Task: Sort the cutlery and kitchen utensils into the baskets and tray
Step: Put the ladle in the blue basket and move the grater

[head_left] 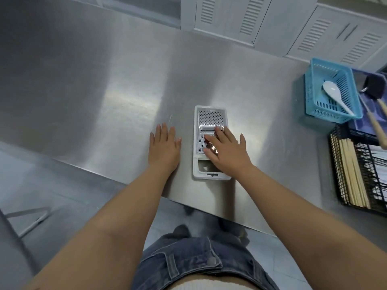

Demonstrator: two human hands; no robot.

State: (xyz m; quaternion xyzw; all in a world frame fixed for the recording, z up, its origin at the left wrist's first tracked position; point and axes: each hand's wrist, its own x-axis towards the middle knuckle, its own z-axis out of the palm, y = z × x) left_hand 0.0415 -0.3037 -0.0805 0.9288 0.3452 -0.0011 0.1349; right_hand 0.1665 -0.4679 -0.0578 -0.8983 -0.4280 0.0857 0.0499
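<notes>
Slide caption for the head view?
Right hand rests on the grater, left hand lies flat beside it on the steel table; blue basket stands at right.

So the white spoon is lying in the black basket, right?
Not quite. The white spoon is lying in the blue basket, as the head view shows.

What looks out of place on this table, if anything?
Only the grater, lying flat alone mid-table under the right hand; the white spoon is already in the blue basket and the chopsticks in the black wire basket at the right. Nothing looks spilled or broken.
</notes>
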